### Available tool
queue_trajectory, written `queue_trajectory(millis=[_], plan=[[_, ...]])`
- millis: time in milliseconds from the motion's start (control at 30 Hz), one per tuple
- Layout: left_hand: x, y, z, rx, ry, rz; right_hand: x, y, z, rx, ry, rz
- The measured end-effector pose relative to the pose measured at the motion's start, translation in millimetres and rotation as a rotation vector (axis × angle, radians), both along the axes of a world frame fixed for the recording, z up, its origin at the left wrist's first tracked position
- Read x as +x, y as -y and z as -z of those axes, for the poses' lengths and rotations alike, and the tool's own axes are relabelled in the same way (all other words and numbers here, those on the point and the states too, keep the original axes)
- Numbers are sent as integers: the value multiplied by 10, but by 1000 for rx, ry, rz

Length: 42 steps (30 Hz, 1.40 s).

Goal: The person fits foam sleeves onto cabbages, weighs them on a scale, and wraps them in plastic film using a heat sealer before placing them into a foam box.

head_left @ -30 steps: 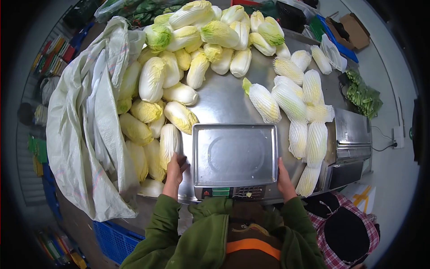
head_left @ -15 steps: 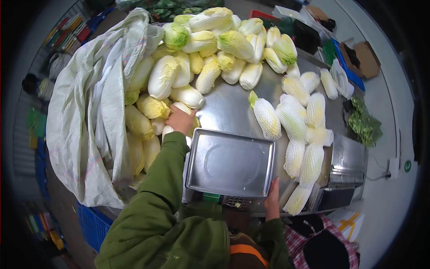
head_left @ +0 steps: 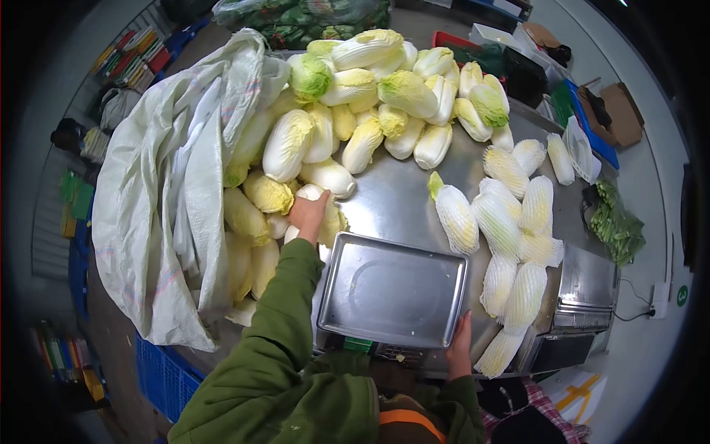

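My left hand (head_left: 308,216) is closed around a napa cabbage (head_left: 311,192) at the near edge of the pile, its fingers partly hiding it. A yellow-leaved cabbage (head_left: 333,224) lies just right of that hand. At the lower right corner of a rectangular metal tray (head_left: 392,337), my right hand (head_left: 460,349) grips the rim, with some fingers out of sight. Only small scraps lie in the tray. Several napa cabbages in white foam netting (head_left: 497,228) lie to the right of the tray on the steel table (head_left: 403,189).
Bare cabbages (head_left: 362,144) are heaped along the back and left. A white woven sack (head_left: 159,214) drapes over the left side. A metal machine (head_left: 588,288) stands at the right edge, near a bag of greens (head_left: 616,226). A blue crate (head_left: 168,377) sits at lower left.
The camera view has shifted, so everything appears lower and slightly right. My left hand remains at the same cabbage, and my right hand is still at the tray's corner.
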<state>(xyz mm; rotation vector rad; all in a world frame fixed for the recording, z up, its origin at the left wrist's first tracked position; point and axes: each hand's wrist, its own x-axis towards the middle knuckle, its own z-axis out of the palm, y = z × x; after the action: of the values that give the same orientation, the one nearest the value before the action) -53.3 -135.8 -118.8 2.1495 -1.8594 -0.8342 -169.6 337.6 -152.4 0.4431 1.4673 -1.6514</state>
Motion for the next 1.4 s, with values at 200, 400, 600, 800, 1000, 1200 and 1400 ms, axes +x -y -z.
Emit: queue_trajectory(millis=[200,400,600,800,1000,1200,1400], plan=[[-136,-126,175,-195,-35,-94,5,2,4,-39,22,63],[-305,-282,-46,-75,94,-57,-6,65,-4,-93,-29,59],[-189,-305,51,-159,1,-24,-82,85,56,-1,-21,85],[63,-480,-560,-958,-337,470,-156,282,-316,-88,17,10],[372,-638,-1576,-280,-924,458,-118,491,-126,-222,53,-4],[292,-1504,-720,216,-1062,481,-111,899,-141,-322,-3,-67],[329,-1824,-580,-191,-494,556,-347,536,-249,150,-310,101]])
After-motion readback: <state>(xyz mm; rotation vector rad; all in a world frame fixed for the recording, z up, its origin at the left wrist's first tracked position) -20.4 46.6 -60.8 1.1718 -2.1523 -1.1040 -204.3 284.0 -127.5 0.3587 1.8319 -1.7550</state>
